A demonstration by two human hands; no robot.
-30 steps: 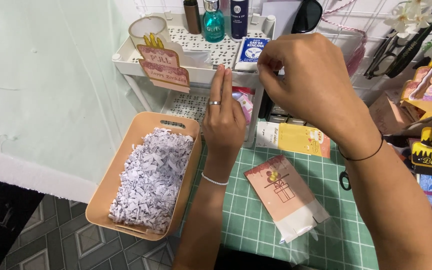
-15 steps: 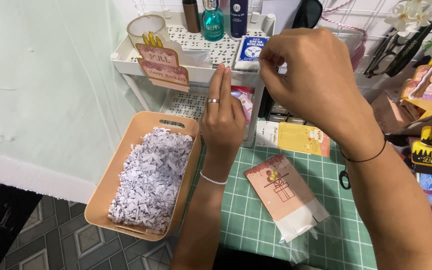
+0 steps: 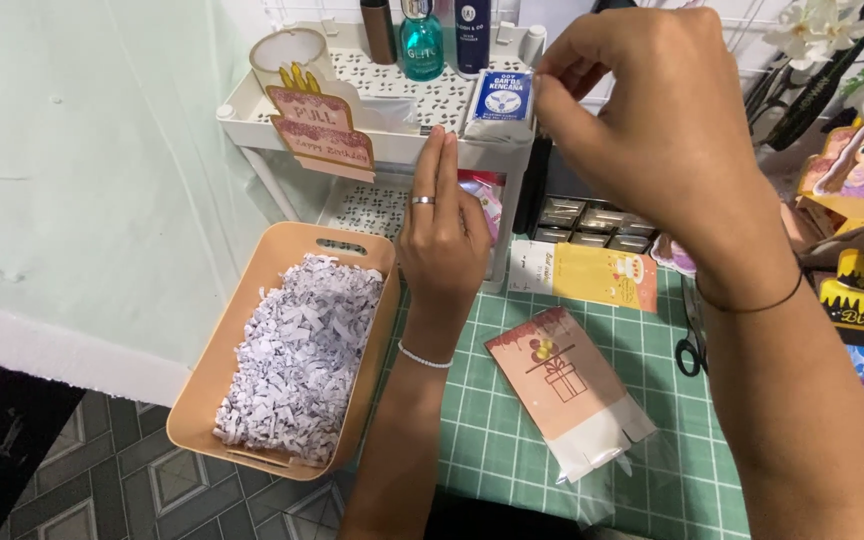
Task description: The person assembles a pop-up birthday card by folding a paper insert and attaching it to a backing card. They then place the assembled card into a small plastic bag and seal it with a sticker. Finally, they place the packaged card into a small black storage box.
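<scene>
Reaching up to the white shelf rack (image 3: 252, 125), both hands are busy near its front edge. The left hand (image 3: 442, 225) lies flat with its fingers straight and close together, tips touching the rack's rim. It grips nothing. A ring sits on one finger and a thin bracelet on the wrist. The right hand (image 3: 652, 110) is raised higher, with its finger and thumb pinched together as if on something very small. I cannot tell what, if anything, is between them.

My guess is that something tiny is being picked up or pulled loose up here at the rack. The next move would call for a gentle, careful pinch, because little things slip away easily.

Just beside the right hand's fingertips stands a small blue box (image 3: 503, 97) on the rack. A birthday cake card (image 3: 317, 135) leans on the rack's front, and a green bottle (image 3: 421, 45) stands behind.

Below is a green tabletop mat (image 3: 492, 440) with a grid of squares. On it lies a pink gift card in a clear bag (image 3: 567, 385). To the left, a peach tray (image 3: 207, 385) full of shredded paper (image 3: 297, 365) sticks out over a grey tiled floor (image 3: 102, 480). Black scissors (image 3: 692, 345) lie by the right arm. The wall on the left is pale green.
</scene>
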